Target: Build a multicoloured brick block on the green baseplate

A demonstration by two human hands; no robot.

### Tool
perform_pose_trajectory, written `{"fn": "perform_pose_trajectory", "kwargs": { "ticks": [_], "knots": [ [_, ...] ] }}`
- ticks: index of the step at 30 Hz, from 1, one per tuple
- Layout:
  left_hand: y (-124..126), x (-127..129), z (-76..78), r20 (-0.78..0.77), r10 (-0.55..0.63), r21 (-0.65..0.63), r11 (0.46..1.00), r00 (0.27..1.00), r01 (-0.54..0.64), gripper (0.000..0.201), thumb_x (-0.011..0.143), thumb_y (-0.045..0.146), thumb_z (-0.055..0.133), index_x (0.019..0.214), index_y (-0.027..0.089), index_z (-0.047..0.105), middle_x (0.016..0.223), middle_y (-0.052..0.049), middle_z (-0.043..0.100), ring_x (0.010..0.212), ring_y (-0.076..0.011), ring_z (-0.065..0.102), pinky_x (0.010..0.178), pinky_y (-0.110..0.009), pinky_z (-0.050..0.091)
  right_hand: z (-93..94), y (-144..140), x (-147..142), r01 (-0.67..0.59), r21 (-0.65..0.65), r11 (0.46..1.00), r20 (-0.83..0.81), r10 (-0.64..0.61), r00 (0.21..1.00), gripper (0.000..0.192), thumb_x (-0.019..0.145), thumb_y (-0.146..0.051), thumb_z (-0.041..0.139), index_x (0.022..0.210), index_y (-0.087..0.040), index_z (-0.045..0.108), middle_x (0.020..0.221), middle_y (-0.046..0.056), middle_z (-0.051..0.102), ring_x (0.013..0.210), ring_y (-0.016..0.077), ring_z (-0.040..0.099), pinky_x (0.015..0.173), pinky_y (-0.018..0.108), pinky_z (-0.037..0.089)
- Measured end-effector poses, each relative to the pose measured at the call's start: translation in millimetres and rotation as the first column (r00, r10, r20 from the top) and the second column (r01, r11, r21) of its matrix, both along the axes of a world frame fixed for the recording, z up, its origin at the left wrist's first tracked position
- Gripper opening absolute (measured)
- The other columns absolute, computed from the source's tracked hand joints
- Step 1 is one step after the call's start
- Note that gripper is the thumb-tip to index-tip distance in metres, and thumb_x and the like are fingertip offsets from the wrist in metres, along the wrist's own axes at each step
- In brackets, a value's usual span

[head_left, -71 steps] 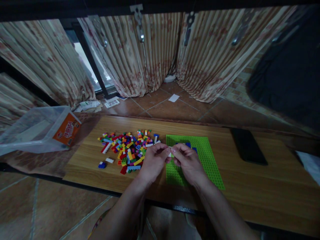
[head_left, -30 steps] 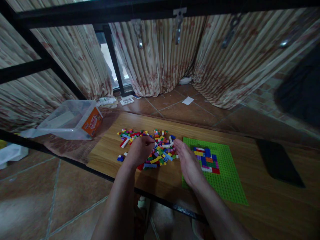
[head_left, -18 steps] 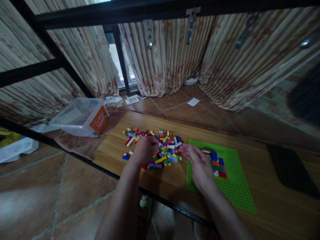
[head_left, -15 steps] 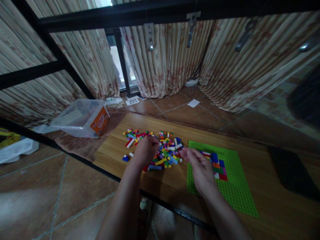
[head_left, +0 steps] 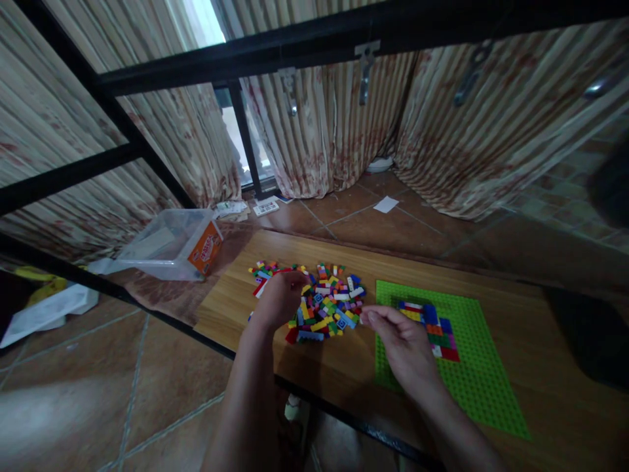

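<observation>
Bricks (head_left: pixel 327 308), 6 o'clock: smooth plastic. Baseplate (head_left: pixel 484 383), 4 o'clock: studded plastic, bumpy. Tabletop (head_left: pixel 226 301) under both: wood grain, smooth, faint sheen. Tub (head_left: pixel 170 270), 9 o'clock: clear glossy plastic. Curtains (head_left: pixel 314 137), 12 o'clock: matt pleated cloth. Floor tiles (head_left: pixel 88 393), 8 o'clock: semi-gloss.

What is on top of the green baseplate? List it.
On the green baseplate sits a patch of toy building bricks, blue, red, orange, green, yellow and white among them. The right hand blocks part of the baseplate's left side; anything covered there cannot be seen.
</observation>
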State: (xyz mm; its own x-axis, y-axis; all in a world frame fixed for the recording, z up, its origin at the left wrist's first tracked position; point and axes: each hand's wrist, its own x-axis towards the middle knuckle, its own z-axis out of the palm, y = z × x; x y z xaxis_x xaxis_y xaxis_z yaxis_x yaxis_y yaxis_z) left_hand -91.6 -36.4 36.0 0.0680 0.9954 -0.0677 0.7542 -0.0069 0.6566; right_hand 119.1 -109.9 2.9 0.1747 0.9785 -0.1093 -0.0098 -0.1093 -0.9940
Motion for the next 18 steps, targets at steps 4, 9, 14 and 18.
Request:
{"fn": "perform_pose_trajectory", "kwargs": {
  "ticks": [4,9,14,18],
  "knots": [
    [-8.9,-17.1,0.6,-0.126,-0.095,-0.061,0.994,0.987,0.088,0.041,0.067,0.002,0.054,0.098,0.017,0.076,0.085,-0.006,0.069,0.069,-0.0159,0.060,0.064,-0.025,0.046,-0.5,-1.0,-0.7,-0.018,0.009,1.000,0.021,0.018,1.000,0.037,0.075,-0.057,0.068,0.087,-0.023,0.074,0.089,0.006,0.076,0.091,0.0248,0.069,0.086,0.039,0.052],
    [-12.3,-18.2,-8.4,-0.186,-0.239,-0.006,0.970,0.953,0.242,0.042,0.062,-0.001,0.055,0.089,0.021,0.077,0.106,-0.007,0.066,0.091,-0.0190,0.061,0.082,-0.029,0.047,0.3,-2.6,-0.4,-0.028,0.026,0.999,0.023,0.028,0.999,0.036,0.076,-0.057,0.067,0.088,-0.023,0.074,0.090,0.006,0.076,0.089,0.0240,0.069,0.086,0.038,0.051],
    [-11.1,-17.7,-8.2,-0.167,-0.254,-0.017,0.967,0.953,0.254,0.033,0.062,0.001,0.058,0.081,0.020,0.076,0.103,-0.007,0.065,0.091,-0.0193,0.060,0.084,-0.030,0.047,0.3,-2.2,1.4,-0.022,0.035,0.999,0.011,0.022,1.000,0.036,0.076,-0.057,0.068,0.086,-0.023,0.074,0.088,0.006,0.076,0.087,0.0239,0.068,0.084,0.037,0.051],
    [-12.3,-19.8,0.5,-0.034,-0.293,-0.014,0.956,0.956,0.292,0.022,0.065,0.006,0.062,0.080,0.017,0.073,0.096,-0.005,0.065,0.085,-0.0177,0.059,0.078,-0.027,0.047,-1.7,-1.7,0.8,-0.032,0.059,0.998,0.037,0.030,0.999,0.033,0.079,-0.054,0.066,0.087,-0.022,0.073,0.089,0.006,0.075,0.087,0.0236,0.068,0.082,0.037,0.051]
  ]
}}
